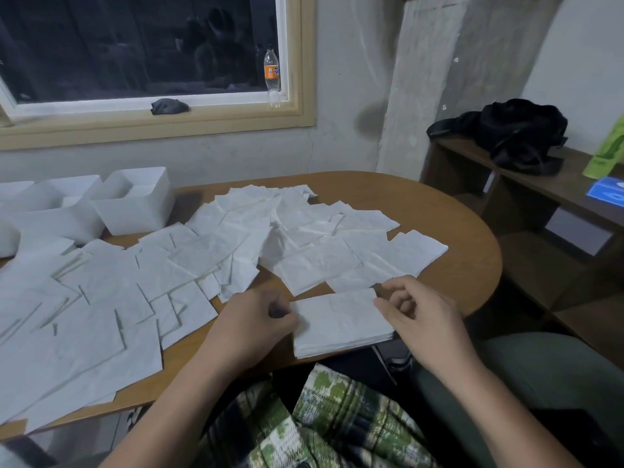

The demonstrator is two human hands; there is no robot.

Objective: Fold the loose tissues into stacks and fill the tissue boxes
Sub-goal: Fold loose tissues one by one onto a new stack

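A neat stack of folded white tissues (341,324) lies at the table's front edge, between my hands. My left hand (256,320) is at the stack's left edge, its curled fingers and thumb pinching that edge. My right hand (417,314) is at the stack's right end, with the thumb touching the upper right corner and the fingers loosely curled above the table. Loose tissues (202,258) cover the table's middle and left in overlapping sheets. White tissue boxes (135,206) stand open at the back left, and the nearest one holds some tissues.
The brown rounded table (466,251) has bare wood at its right end. A shelf unit (526,184) with a black bag (513,130) stands to the right. On the window sill are a soda bottle (273,76) and a dark cloth (169,106).
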